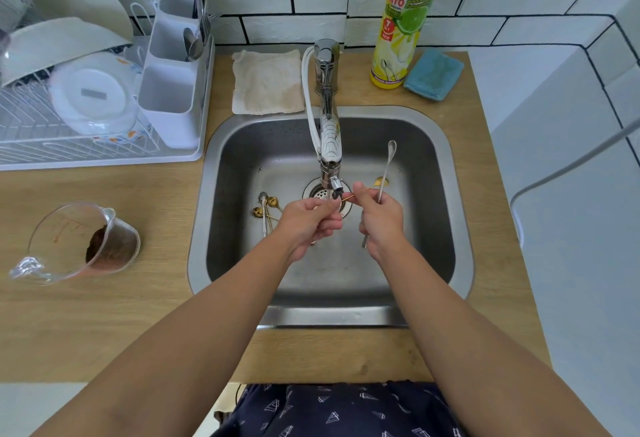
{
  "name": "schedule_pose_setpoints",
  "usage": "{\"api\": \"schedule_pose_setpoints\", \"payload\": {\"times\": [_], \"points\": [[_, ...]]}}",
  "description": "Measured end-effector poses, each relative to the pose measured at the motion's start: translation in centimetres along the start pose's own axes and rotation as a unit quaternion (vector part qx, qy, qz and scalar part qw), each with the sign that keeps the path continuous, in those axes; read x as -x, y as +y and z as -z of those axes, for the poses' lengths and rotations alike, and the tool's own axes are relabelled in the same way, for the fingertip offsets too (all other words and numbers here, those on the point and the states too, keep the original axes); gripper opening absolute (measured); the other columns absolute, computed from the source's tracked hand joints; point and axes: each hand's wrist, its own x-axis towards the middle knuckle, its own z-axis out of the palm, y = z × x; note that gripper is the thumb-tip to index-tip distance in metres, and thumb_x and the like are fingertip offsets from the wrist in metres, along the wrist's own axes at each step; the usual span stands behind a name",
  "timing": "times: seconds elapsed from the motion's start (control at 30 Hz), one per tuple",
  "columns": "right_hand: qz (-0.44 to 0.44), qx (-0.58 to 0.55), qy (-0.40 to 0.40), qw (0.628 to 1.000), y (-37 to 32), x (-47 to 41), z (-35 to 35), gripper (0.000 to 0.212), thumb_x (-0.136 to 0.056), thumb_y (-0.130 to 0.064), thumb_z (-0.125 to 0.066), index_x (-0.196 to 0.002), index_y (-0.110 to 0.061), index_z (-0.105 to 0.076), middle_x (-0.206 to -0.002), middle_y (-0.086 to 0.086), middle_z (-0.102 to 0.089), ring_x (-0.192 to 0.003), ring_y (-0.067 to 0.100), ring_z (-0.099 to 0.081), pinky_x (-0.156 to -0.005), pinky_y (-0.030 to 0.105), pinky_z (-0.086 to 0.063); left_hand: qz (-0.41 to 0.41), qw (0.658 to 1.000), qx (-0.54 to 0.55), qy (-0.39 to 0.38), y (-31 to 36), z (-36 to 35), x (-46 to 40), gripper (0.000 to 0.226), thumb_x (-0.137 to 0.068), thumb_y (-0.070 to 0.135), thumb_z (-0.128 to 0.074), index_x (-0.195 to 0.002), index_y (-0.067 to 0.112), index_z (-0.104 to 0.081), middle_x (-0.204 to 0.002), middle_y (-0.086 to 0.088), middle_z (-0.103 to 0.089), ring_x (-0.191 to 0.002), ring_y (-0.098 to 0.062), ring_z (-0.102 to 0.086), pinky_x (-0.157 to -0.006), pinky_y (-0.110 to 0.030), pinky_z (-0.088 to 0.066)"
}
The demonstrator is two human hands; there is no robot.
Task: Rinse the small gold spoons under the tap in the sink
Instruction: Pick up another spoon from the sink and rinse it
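Observation:
Both hands are over the steel sink [446, 173], just below the tap [329, 146]. My right hand [381, 222] grips a small gold spoon [379, 182] by its handle, bowl pointing right, together with a long silver spoon [388, 166] that stands upright. My left hand [308, 222] pinches the other end of the gold spoon's handle under the spout. Several more small gold spoons [268, 206] and a silver one lie on the sink floor at the left, beside the drain [320, 192]. I cannot tell whether water is running.
A white dish rack [104, 156] with plates and a cutlery holder stands at the left. A glass measuring jug [86, 239] with brown residue lies on the wooden counter. Behind the sink are a beige cloth [266, 82], a yellow dish-soap bottle [405, 21] and a blue sponge [433, 75].

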Motion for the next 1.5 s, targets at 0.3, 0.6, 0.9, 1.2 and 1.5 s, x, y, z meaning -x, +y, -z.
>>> {"api": "schedule_pose_setpoints", "payload": {"times": [0.3, 0.6, 0.9, 1.2, 1.5], "points": [[0.003, 0.002, -0.007, 1.0, 0.0, -0.2, -0.2, 0.029, -0.096, -0.029, -0.074, -0.079, -0.007, -0.064, -0.098, 0.014, -0.08, -0.034, 0.001, -0.038, -0.036, 0.02, -0.027, -0.025, 0.999, -0.032, 0.025, 0.1, -0.2, 0.3, 0.02, -0.099, 0.028, -0.065, -0.098, 0.008, -0.064, -0.064, 0.0, -0.069, -0.049, -0.009, -0.063, -0.049, -0.019, -0.05], [0.029, -0.006, 0.025, 0.999, -0.4, -0.3, -0.6, 0.035, -0.091, -0.028, -0.079, -0.061, -0.02, -0.063, -0.076, 0.003, -0.079, -0.036, -0.002, -0.048, -0.059, 0.021, -0.033, -0.136, 0.955, -0.259, 0.042, -0.4, 0.1, 0.7, 0.034, -0.103, 0.04, -0.051, -0.078, 0.019, -0.062, -0.059, 0.01, -0.052, -0.053, -0.011, -0.045, -0.052, -0.024, -0.041], [-0.013, 0.002, 0.036, 0.999, 0.0, -0.2, 0.1, 0.031, -0.091, -0.036, -0.078, -0.071, -0.017, -0.064, -0.093, 0.007, -0.081, -0.033, 0.002, -0.032, -0.037, 0.019, -0.028, -0.04, 0.986, -0.125, -0.103, 0.4, 0.5, 1.0, 0.016, -0.105, 0.025, -0.054, -0.115, 0.019, -0.065, -0.098, 0.0, -0.078, -0.078, -0.019, -0.076, -0.058, -0.02, -0.054], [-0.014, -0.02, -0.03, 0.999, 0.0, 0.3, -0.9, 0.023, -0.096, -0.027, -0.073, -0.077, -0.015, -0.07, -0.086, 0.005, -0.08, -0.039, 0.006, -0.027, -0.037, 0.022, -0.024, -0.066, 0.962, -0.264, 0.001, 0.9, 0.9, 1.2, 0.035, -0.106, 0.042, -0.042, -0.089, 0.02, -0.063, -0.066, 0.011, -0.047, -0.055, -0.005, -0.038, -0.049, -0.02, -0.032], [-0.052, 0.026, -0.098, 0.993, 1.9, 1.2, -1.7, 0.011, -0.091, -0.023, -0.079, -0.087, -0.016, -0.072, -0.059, -0.006, -0.058, -0.04, 0.007, -0.027, -0.036, 0.021, -0.024, -0.04, 0.974, -0.22, -0.041, 0.6, 1.0, 2.8, 0.034, -0.109, 0.037, -0.036, -0.091, 0.015, -0.055, -0.055, 0.008, -0.047, -0.045, -0.006, -0.034, -0.041, -0.018, -0.025]]}}
